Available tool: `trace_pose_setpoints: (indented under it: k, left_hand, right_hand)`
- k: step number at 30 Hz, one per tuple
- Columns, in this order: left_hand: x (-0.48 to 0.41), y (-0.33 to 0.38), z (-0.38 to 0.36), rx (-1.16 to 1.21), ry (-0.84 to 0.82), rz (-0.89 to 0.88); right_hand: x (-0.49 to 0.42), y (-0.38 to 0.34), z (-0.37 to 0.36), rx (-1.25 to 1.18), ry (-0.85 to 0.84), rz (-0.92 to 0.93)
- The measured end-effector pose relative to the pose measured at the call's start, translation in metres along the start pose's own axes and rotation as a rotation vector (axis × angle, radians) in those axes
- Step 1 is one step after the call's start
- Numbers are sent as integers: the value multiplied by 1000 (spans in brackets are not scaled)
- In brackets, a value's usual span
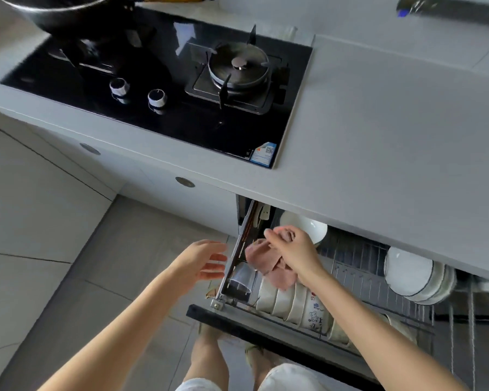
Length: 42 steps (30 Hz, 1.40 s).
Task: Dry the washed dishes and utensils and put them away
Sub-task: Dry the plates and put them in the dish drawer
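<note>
A pull-out wire dish drawer (359,280) stands open under the countertop. My right hand (294,251) holds a pink cloth (268,263) above the drawer's left end. Under the cloth, a row of white bowls (291,301) stands on edge, and a clear glass (242,280) lies on its side beside them. A white bowl (311,227) sits at the drawer's back. Stacked white plates (415,273) stand to the right. My left hand (206,262) hovers with relaxed fingers just left of the drawer, holding nothing.
A black gas hob (164,88) is set into the grey countertop (393,131) above the drawer, with a dark wok (68,12) on its far left burner. The drawer's dark front panel (237,324) juts out over the tiled floor near my legs.
</note>
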<state>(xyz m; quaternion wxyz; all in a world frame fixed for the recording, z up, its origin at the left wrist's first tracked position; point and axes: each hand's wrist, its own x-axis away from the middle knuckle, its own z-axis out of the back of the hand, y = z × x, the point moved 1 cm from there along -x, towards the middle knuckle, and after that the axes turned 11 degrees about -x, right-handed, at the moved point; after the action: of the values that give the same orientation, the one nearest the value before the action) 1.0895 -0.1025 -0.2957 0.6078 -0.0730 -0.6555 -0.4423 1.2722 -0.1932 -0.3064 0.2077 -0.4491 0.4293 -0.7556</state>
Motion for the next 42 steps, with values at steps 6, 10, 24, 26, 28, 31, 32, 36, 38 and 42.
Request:
trace_pose_setpoints:
  k: [6,10,24,26,28,31,32,36,38,42]
  left_hand:
    - [60,-19,53,139,-34,-306]
    - [106,-40,102,350,175,-457]
    - [250,-212,381,74,944,-418]
    - [266,-238,410,255,901,-569]
    - [280,-261,440,433,984,-652]
    - [303,-293,487,633,1121,-739]
    - [307,-302,502,711,1120,-773]
    - [312,-327,558,1079,1066,-872]
    - [306,-335,590,1270,1041,-873]
    - [302,-354,661,1436,1155,-828]
  right_hand:
    - [39,-105,-75,-15,-515,182]
    - [65,-158,-138,67,-712,333]
    - [229,-248,-489,542,-1015,1049]
    - [264,-256,-539,385,-1154,938]
    - [294,-262,-581,185,-1315,687]
    - [320,-262,-638,-52,-1442,386]
    - [325,-262,-656,-119,-1459,330]
    - [338,-251,-724,-123,-1370,706]
    - [341,-241,-759,22,-1248,997]
    - [342,-248,-834,-38,-1483,460]
